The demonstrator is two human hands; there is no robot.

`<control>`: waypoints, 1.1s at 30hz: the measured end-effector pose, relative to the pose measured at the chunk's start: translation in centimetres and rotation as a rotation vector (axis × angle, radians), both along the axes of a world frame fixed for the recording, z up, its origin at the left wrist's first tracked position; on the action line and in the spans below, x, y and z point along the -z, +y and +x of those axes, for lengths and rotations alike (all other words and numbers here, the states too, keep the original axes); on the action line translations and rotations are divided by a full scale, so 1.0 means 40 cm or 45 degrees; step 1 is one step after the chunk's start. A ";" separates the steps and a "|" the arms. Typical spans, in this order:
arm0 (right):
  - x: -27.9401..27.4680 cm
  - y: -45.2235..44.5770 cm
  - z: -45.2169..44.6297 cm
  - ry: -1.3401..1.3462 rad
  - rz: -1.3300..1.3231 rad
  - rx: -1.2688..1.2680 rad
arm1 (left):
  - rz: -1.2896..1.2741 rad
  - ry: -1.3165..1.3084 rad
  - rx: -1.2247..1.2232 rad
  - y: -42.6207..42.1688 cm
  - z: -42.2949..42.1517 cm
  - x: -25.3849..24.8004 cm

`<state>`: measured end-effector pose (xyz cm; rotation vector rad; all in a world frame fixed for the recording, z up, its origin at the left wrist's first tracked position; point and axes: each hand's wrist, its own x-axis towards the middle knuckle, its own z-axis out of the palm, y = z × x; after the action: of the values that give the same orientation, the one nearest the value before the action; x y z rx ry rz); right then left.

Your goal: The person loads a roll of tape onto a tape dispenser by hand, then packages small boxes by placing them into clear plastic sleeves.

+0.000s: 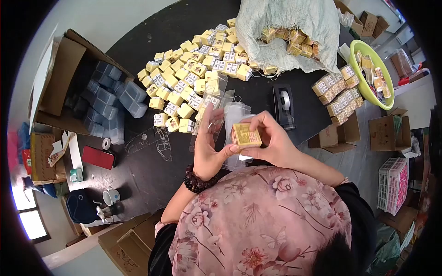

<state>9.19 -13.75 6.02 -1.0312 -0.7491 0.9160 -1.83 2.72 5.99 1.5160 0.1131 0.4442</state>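
Above the dark tabletop [152, 179], the right hand [271, 138] grips a small yellow printed box [247, 135] in front of the torso; the left hand [209, 145], fingers spread, steadies its side with the thumb.

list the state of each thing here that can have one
small yellow box, held up, looks closed
right hand, gripping it
left hand, open, thumb against it
sack, open, small boxes inside
left carton, open, clear cases inside
tape dispenser, loaded
green basin, uncovered, items inside
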 end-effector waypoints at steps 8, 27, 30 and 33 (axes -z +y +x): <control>-0.101 -0.005 0.006 -0.967 -0.413 0.256 | -0.003 0.080 -0.015 -0.014 0.004 0.011; -0.024 0.007 0.094 -0.649 -0.164 0.686 | -0.033 0.076 -0.018 -0.040 -0.011 -0.008; -0.034 -0.010 0.098 -0.638 -0.301 0.425 | 0.220 0.111 -0.051 -0.029 -0.023 -0.009; -0.056 -0.019 0.100 -0.523 -0.311 0.292 | 0.304 0.044 -0.045 -0.033 -0.019 -0.008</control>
<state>13.20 -14.50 8.26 -1.5160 -0.8484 0.6112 -2.60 1.40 6.32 1.7592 0.1169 0.4722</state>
